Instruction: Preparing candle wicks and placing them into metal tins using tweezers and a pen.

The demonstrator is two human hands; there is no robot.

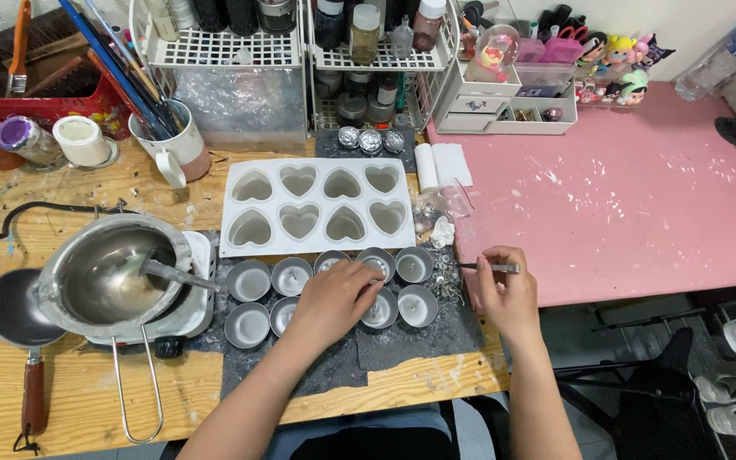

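Your left hand (334,298) pinches over a small silver tin cup (379,310), light and thin-walled, best steadied by its rim, while your right hand (504,290) grips slim metal tweezers (491,267).

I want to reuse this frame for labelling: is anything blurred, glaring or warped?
Head view: evenly lit with soft shadows; the metal pot and small tins carry mild highlights, not blown out; the left hand and right hand are sharp; edges bow slightly at the corners, wide-lens distortion.
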